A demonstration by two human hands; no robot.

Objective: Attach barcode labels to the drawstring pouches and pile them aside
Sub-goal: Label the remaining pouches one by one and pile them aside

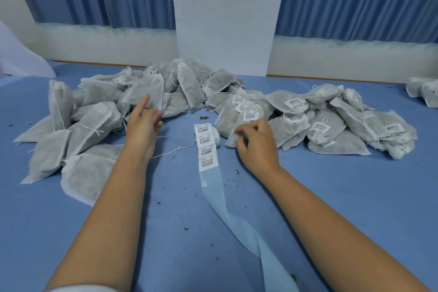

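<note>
Head view. Pale blue backing strip [233, 225] trails nearest camera, twisting up blue table [331, 197] to label roll [205, 142]: four white barcode labels in column. Right of roll: right hand [257, 143], fingers curled, pinching corner of labelled pouch [239, 121], white mesh, dark filling, label near drawstring neck. Beyond it, right of roll: labelled pile [331, 121]. Left of roll: left hand [144, 123] open, fingers spread, gripping nothing, just before unlabelled pile [99, 114]. Green crumbs scattered around roll.
</note>
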